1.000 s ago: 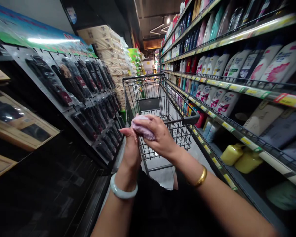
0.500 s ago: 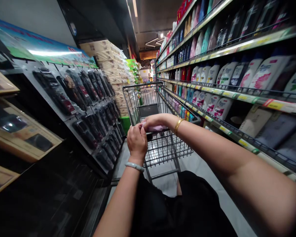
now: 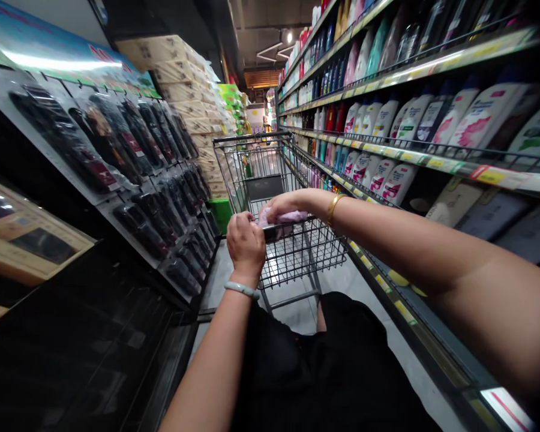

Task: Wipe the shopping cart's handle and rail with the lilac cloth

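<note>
A wire shopping cart (image 3: pixel 302 259) stands in front of me, its dark handle bar (image 3: pixel 273 233) running crosswise near my body. My left hand (image 3: pixel 246 243) is wrapped round the left end of that bar. Just right of it, my right hand (image 3: pixel 285 205) has its fingers closed on a crumpled light pink cloth (image 3: pixel 294 216), which lies along the bar. The cloth's lower part hangs behind the bar. Under my right palm, part of the cloth is hidden. A dark panel (image 3: pixel 266 187) shows inside the cart beyond my hands.
Shelves of shampoo bottles (image 3: pixel 416 123) line the right side, with a price rail (image 3: pixel 405 157) close to my right arm. On the left hang packaged black items (image 3: pixel 135 138), with stacked cartons (image 3: pixel 184 84) beyond. The tiled floor (image 3: pixel 216 270) runs ahead down the aisle.
My right hand has drawn slightly away from my left, and more of the pink cloth shows. The left-hand display has shifted closer and leftward in view. My left hand keeps its hold.
</note>
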The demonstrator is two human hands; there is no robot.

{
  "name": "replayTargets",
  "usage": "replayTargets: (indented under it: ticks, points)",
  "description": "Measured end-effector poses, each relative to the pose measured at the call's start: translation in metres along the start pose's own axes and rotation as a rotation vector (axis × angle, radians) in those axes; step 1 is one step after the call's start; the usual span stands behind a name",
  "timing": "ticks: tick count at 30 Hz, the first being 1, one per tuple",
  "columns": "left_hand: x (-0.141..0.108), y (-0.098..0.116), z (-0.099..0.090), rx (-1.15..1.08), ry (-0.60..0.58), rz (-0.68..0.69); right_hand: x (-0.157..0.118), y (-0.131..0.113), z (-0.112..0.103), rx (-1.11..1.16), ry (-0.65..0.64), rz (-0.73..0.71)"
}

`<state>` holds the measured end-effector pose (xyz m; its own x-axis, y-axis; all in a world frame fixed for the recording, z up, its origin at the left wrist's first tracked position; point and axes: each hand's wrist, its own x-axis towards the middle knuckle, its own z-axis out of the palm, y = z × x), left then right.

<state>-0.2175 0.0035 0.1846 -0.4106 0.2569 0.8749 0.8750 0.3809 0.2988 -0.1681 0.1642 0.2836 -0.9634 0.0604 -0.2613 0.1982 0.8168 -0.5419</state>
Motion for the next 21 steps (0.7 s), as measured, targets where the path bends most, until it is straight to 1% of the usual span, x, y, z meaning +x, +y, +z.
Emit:
replayTargets:
  ticks: [2,3,4,5,7,8,9,10,13,14,15,16,18,19,20,21]
  points:
    - [0.0,0.0,0.0,-0.002,-0.034,0.033,-0.008,0.007,0.0,0.056,-0.071,0.148]
    - [0.0,-0.001,0.0,-0.004,-0.051,0.052,-0.011,0.009,-0.001,0.105,-0.092,0.157]
    - [0.001,-0.002,0.001,-0.006,-0.062,0.069,-0.014,0.01,-0.002,0.158,-0.086,0.112]
    - [0.001,-0.003,0.001,-0.006,-0.06,0.079,-0.016,0.01,-0.003,0.205,-0.05,0.029]
    - [0.002,-0.005,0.001,0.003,-0.044,0.084,-0.017,0.007,-0.005,0.26,0.052,-0.133]
    - [0.003,-0.005,0.001,0.01,-0.041,0.083,-0.018,0.007,-0.006,0.265,0.097,-0.159]
    - [0.003,-0.005,0.001,0.016,-0.048,0.083,-0.018,0.007,-0.006,0.254,0.107,-0.138]
    - [0.003,-0.005,0.0,0.02,-0.06,0.085,-0.02,0.008,-0.007,0.231,0.089,-0.08]
    - [0.003,-0.002,-0.002,0.026,-0.094,0.089,-0.026,0.015,-0.009,0.149,-0.053,0.153]
    - [0.002,-0.001,-0.002,0.029,-0.096,0.087,-0.029,0.016,-0.009,0.148,-0.078,0.184]
    - [0.002,0.0,-0.002,0.033,-0.094,0.083,-0.032,0.017,-0.009,0.169,-0.074,0.169]
    - [0.002,0.001,-0.002,0.037,-0.091,0.077,-0.035,0.017,-0.008,0.206,-0.036,0.116]
    - [0.003,0.001,-0.003,0.04,-0.088,0.071,-0.041,0.018,-0.007,0.291,0.078,-0.036]
    - [0.003,0.001,-0.004,0.038,-0.093,0.073,-0.044,0.02,-0.008,0.311,0.127,-0.084]
    - [0.003,0.001,-0.004,0.035,-0.103,0.078,-0.048,0.024,-0.011,0.298,0.155,-0.086]
    - [0.004,0.002,-0.005,0.031,-0.118,0.085,-0.051,0.029,-0.015,0.248,0.164,-0.042]
